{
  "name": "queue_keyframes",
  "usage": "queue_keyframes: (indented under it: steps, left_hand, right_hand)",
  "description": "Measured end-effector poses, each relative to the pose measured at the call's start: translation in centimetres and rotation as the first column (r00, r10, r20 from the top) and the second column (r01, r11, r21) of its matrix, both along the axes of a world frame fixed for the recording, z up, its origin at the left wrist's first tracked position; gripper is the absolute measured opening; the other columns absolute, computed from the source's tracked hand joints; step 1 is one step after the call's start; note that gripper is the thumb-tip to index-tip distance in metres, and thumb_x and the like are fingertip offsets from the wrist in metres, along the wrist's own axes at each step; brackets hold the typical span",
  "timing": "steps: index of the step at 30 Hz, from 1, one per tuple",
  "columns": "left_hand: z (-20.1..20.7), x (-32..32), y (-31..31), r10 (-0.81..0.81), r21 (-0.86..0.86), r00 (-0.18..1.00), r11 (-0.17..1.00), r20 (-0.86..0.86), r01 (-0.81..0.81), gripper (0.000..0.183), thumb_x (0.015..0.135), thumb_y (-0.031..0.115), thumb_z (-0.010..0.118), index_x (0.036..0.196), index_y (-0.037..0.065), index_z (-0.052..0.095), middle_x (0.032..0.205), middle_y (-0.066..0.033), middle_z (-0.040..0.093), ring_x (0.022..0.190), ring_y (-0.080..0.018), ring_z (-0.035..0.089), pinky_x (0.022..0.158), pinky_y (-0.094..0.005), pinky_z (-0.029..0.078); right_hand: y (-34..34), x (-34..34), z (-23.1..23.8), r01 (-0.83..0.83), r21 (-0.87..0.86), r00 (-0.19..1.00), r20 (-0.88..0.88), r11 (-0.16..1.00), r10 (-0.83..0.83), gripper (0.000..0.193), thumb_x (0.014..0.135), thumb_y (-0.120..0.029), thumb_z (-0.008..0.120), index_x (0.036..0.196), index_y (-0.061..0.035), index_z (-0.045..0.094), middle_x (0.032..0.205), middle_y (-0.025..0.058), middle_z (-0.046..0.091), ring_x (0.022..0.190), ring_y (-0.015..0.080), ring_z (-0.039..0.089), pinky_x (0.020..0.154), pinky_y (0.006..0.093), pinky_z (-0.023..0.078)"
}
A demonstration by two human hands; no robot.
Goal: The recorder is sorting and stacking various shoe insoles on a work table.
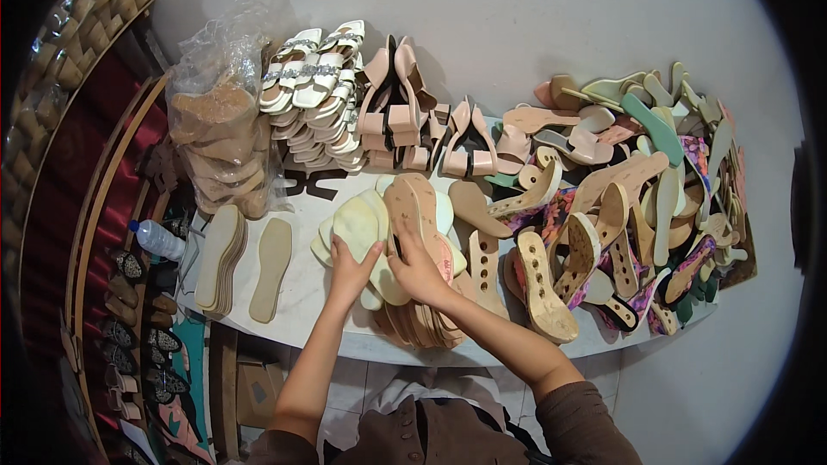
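Note:
My left hand [351, 269] pinches pale yellow foam insole pads [357, 213], thumb and fingers around their lower edge. These pads lie loosely fanned at the middle of the table. Close beside it, my right hand [419, 267] is closed on a pinkish-tan insole [416, 200], which overlaps the pads; the hand hides part of its inner edge. Below my right wrist, a stack of tan soles [419, 325] lies at the table's front edge. To the left are a stack of beige insoles [221, 258] and a single beige insole [270, 270].
White sandals [314, 86] are piled at the back, beside plastic-bagged soles [220, 146] and pink heeled sandals [401, 103]. Wedge soles [545, 284] and mixed shoe parts heap up on the right. A water bottle [158, 239] stands off the table's left side, near shelves of shoes.

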State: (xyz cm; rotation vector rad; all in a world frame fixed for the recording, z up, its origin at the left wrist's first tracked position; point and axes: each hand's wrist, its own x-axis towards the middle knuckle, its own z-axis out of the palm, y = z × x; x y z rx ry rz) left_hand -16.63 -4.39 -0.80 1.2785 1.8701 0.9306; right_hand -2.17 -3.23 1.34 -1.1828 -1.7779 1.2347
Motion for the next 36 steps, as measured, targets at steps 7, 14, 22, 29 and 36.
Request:
queue_keyframes:
  steps: [7, 14, 22, 29, 36]
  left_hand:
    - [-4.0, 0.4, 0.7, -0.046, -0.029, 0.997, 0.998, 0.068, 0.048, 0.080, 0.083, 0.044, 0.051, 0.135, -0.007, 0.018, 0.138, -0.0330, 0.014, 0.131, -0.0396, 0.015, 0.106, -0.0376, 0.018]
    - [-0.9, 2.2, 1.7, -0.107, -0.076, 0.940, 0.993, -0.325, 0.087, 0.067, 0.084, 0.041, 0.045, 0.138, 0.008, 0.023, 0.142, -0.0276, 0.009, 0.131, -0.0449, 0.005, 0.105, -0.0504, 0.010]
    - [0.4, 4.5, 1.4, -0.193, -0.113, 0.889, 0.981, -0.415, 0.160, 0.061, 0.085, 0.044, 0.044, 0.135, 0.013, 0.033, 0.141, -0.0209, 0.023, 0.131, -0.0415, 0.011, 0.099, -0.0640, 0.004]
    - [-0.1, 5.3, 0.6, -0.213, -0.047, 0.868, 0.976, -0.449, 0.215, 0.055, 0.084, 0.039, 0.047, 0.130, 0.010, 0.040, 0.132, -0.0213, 0.037, 0.125, -0.0432, 0.026, 0.104, -0.0430, 0.023]
    - [3.7, 12.0, 1.1, 0.053, 0.191, 0.769, 0.977, -0.637, 0.091, 0.041, 0.084, 0.027, 0.049, 0.117, 0.003, 0.051, 0.124, -0.0197, 0.046, 0.121, -0.0375, 0.035, 0.101, -0.0427, 0.026]
  right_hand:
    - [-1.3, 0.6, 0.1, -0.098, 0.183, 0.983, 0.173, 0.978, 0.066, 0.052, 0.078, -0.010, 0.050, 0.129, -0.0009, 0.038, 0.134, 0.0312, 0.024, 0.123, 0.0447, 0.029, 0.100, 0.0407, 0.029]
    - [-1.6, 3.6, 1.4, 0.046, 0.452, 0.943, 0.274, 0.891, -0.187, 0.044, 0.078, -0.013, 0.052, 0.120, -0.0019, 0.047, 0.129, 0.0283, 0.034, 0.122, 0.0406, 0.033, 0.100, 0.0416, 0.030]
    - [-3.5, 6.8, -0.7, -0.008, 0.336, 0.976, 0.208, 0.942, -0.066, 0.042, 0.085, -0.019, 0.049, 0.123, -0.0028, 0.045, 0.127, 0.0265, 0.038, 0.115, 0.0393, 0.041, 0.095, 0.0398, 0.036]
    - [-4.4, 11.7, 2.0, -0.054, 0.303, 0.999, 0.018, 0.951, 0.051, 0.040, 0.086, -0.017, 0.047, 0.123, -0.0036, 0.045, 0.129, 0.0227, 0.037, 0.115, 0.0364, 0.042, 0.095, 0.0383, 0.036]
    - [-3.3, 23.1, 5.2, 0.010, 0.443, 1.000, -0.013, 0.896, -0.005, 0.030, 0.081, -0.006, 0.047, 0.110, -0.0026, 0.053, 0.114, 0.0175, 0.047, 0.106, 0.0331, 0.047, 0.089, 0.0370, 0.039]
